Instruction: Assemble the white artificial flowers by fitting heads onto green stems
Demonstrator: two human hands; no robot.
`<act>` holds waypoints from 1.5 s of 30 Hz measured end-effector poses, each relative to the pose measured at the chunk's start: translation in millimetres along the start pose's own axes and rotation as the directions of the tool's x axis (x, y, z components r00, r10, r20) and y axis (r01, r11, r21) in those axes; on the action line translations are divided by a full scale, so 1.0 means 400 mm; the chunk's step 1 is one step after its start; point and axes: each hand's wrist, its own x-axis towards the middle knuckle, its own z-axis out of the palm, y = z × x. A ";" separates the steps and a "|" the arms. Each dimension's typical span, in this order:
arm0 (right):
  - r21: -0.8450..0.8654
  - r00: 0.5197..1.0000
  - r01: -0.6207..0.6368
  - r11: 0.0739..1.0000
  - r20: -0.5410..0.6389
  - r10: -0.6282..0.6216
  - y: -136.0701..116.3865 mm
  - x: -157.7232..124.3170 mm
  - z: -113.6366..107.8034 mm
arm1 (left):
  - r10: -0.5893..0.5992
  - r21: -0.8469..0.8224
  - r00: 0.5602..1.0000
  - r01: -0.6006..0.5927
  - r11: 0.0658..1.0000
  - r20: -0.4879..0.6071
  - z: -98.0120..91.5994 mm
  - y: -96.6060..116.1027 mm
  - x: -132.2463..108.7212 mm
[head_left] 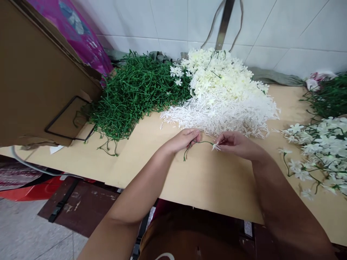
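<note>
Pinched in my left hand [188,139] is a green artificial flower stem [203,142], one branch of it hanging down below the fingers. At the stem's right end sits a small white artificial flower [216,146], and the closed fingers of my right hand [233,144] hold it. Just behind both hands lies a heap of thin white flower pieces [217,115]. Cream-white petals [225,79] are piled behind that heap. To the left rises a big tangle of green stems [138,86].
Finished-looking white flowers on stems [325,151] lie at the right, with more green stems [330,95] behind. A cardboard box [40,79] stands at the left beside a purple bag [84,36]. A tiled wall [173,21] bounds the cardboard-covered table [189,184].
</note>
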 end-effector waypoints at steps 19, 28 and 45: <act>-0.921 0.861 -0.114 0.371 -0.278 -0.425 -0.104 0.242 0.064 | 0.117 0.007 0.990 -0.117 0.993 -0.083 0.007 -0.031 0.026; -0.790 0.808 -0.077 0.608 -0.407 -0.426 -0.089 0.273 -0.006 | 0.132 0.044 0.989 -0.130 0.991 -0.065 0.008 -0.044 0.037; 0.180 0.735 0.201 0.963 -0.678 -0.027 -0.113 0.146 -0.053 | 0.131 0.037 0.989 -0.128 0.991 -0.067 0.006 -0.043 0.039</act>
